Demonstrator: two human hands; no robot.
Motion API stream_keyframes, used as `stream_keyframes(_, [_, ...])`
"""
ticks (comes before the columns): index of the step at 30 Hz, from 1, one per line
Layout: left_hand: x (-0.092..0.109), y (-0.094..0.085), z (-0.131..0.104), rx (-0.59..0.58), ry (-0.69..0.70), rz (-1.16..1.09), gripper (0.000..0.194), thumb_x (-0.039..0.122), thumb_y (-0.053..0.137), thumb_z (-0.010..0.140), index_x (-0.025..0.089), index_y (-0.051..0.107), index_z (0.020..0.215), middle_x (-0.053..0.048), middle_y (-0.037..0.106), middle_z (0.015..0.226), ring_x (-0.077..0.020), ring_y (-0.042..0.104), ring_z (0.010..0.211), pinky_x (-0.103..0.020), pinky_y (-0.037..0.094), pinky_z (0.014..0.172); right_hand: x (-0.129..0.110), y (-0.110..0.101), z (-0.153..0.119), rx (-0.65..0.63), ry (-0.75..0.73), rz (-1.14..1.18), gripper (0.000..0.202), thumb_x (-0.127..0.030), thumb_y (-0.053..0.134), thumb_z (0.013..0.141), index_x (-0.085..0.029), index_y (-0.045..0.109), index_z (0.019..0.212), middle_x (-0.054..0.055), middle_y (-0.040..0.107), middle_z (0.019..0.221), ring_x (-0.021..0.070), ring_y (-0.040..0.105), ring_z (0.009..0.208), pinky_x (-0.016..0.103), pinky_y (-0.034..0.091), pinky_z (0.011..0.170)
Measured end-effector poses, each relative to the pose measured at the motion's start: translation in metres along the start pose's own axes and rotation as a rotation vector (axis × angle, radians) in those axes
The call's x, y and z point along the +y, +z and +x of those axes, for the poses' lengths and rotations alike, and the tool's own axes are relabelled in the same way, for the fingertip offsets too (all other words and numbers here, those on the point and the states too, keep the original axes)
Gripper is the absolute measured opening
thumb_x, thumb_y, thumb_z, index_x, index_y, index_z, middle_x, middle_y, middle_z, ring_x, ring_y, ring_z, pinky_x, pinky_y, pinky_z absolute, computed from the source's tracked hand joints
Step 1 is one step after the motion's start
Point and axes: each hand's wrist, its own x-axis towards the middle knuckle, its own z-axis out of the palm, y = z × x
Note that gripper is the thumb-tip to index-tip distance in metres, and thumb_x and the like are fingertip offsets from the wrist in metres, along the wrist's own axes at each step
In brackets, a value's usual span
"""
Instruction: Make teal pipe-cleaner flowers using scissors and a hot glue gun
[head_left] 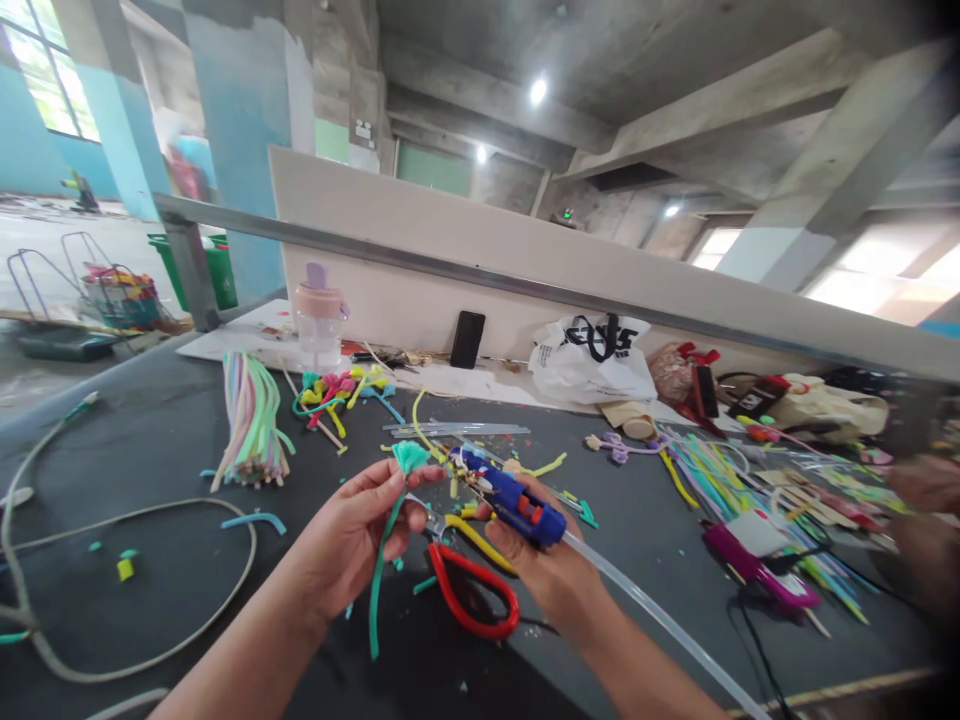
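Note:
Between the fingertips of my left hand (371, 530) is a teal pipe-cleaner flower (410, 456), its long stem hanging below the palm. My right hand (551, 570) is wrapped round a blue hot glue gun (510, 500), whose tip points left toward the flower, a small gap apart. A clear glue stick (652, 605) runs out of its back end down to the right. Under the hands lie red-handled scissors (476, 600), their blades partly hidden by my left fingers. A yellow pipe-cleaner piece (480, 545) rests beside them.
A bundle of pastel pipe cleaners (251, 420) stands at left, near a clear bottle (319, 315). A pale cable (247, 560) loops across the left side. A phone (467, 338) leans on the back panel beside a white bag (592, 355). At right lies a magenta glue gun (757, 570).

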Motion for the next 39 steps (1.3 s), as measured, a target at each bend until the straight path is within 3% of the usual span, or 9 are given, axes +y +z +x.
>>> stream_keyframes(3, [-0.002,0.002,0.001,0.040,-0.061,-0.062,0.008,0.012,0.064,0.076,0.013,0.064,0.084,-0.010,0.068,0.095,-0.0165,0.068,0.072,-0.021,0.054,0.055,0.005,0.010,0.003,0.012,-0.011,-0.008,0.034,-0.047,0.067,0.070,-0.024,0.054,0.093,0.003,0.069,0.078,0.0216,0.066,0.074,0.032,0.054,0.068])
stream_keyframes(6, [-0.002,0.001,0.003,0.057,-0.050,-0.077,0.008,0.011,0.064,0.076,0.012,0.065,0.083,-0.010,0.069,0.090,-0.0196,0.068,0.082,-0.029,0.055,0.077,0.009,0.015,0.005,0.046,0.004,0.013,0.038,-0.048,0.067,0.069,-0.023,0.054,0.094,0.003,0.068,0.079,0.0218,0.066,0.074,0.033,0.054,0.069])
stream_keyframes(8, [-0.001,-0.003,0.005,0.096,-0.001,-0.024,0.006,0.014,0.067,0.074,0.012,0.065,0.079,-0.009,0.069,0.089,-0.0193,0.066,0.086,-0.030,0.053,0.083,0.008,0.013,0.006,0.066,0.032,0.031,0.039,-0.048,0.067,0.070,-0.023,0.053,0.097,0.003,0.068,0.082,0.0214,0.065,0.077,0.034,0.053,0.073])
stream_keyframes(12, [0.002,-0.009,0.008,0.251,0.060,0.097,0.011,0.020,0.073,0.069,0.015,0.064,0.075,-0.002,0.065,0.081,-0.0145,0.062,0.085,-0.025,0.052,0.075,0.000,0.005,0.008,0.066,0.007,-0.029,0.033,-0.047,0.065,0.073,-0.022,0.055,0.092,0.003,0.067,0.082,0.0207,0.064,0.078,0.033,0.052,0.074])
stream_keyframes(16, [0.003,-0.007,0.007,0.154,0.049,0.090,0.015,0.024,0.073,0.070,0.015,0.064,0.078,-0.004,0.065,0.089,-0.0138,0.061,0.083,-0.024,0.051,0.073,-0.005,0.002,0.003,0.044,-0.061,-0.056,0.032,-0.044,0.065,0.074,-0.022,0.054,0.094,0.003,0.067,0.078,0.0194,0.064,0.072,0.029,0.052,0.067])
stream_keyframes(19, [0.003,-0.005,0.005,0.076,0.026,0.083,0.016,0.027,0.070,0.072,0.015,0.062,0.079,-0.004,0.065,0.083,-0.0114,0.059,0.066,-0.022,0.050,0.058,-0.004,0.003,-0.004,-0.007,-0.182,-0.155,0.026,-0.038,0.063,0.077,-0.023,0.055,0.096,0.001,0.065,0.078,0.0170,0.062,0.070,0.025,0.050,0.063])
stream_keyframes(24, [0.003,-0.004,0.005,0.106,0.056,0.143,0.017,0.029,0.067,0.076,0.015,0.058,0.074,0.001,0.058,0.066,-0.0034,0.044,0.048,-0.013,0.035,0.042,-0.002,0.004,-0.011,-0.038,-0.333,-0.312,0.030,-0.029,0.062,0.079,-0.026,0.052,0.108,0.000,0.062,0.090,0.0153,0.060,0.078,0.022,0.047,0.068])
stream_keyframes(27, [0.001,-0.004,0.005,0.128,0.078,0.170,0.020,0.030,0.067,0.074,0.015,0.055,0.071,0.002,0.057,0.065,-0.0026,0.042,0.047,-0.012,0.033,0.043,-0.001,0.006,-0.011,-0.052,-0.316,-0.292,0.033,-0.030,0.060,0.081,-0.026,0.048,0.112,0.001,0.062,0.096,0.0158,0.061,0.082,0.023,0.048,0.070])
stream_keyframes(39, [-0.002,-0.002,0.006,0.106,0.192,0.209,0.018,0.028,0.064,0.076,0.015,0.054,0.068,0.003,0.056,0.065,-0.0025,0.038,0.047,-0.013,0.030,0.043,0.000,0.007,-0.013,-0.033,-0.254,-0.379,0.032,-0.037,0.060,0.081,-0.025,0.044,0.106,0.000,0.062,0.084,0.0144,0.060,0.072,0.023,0.047,0.062])
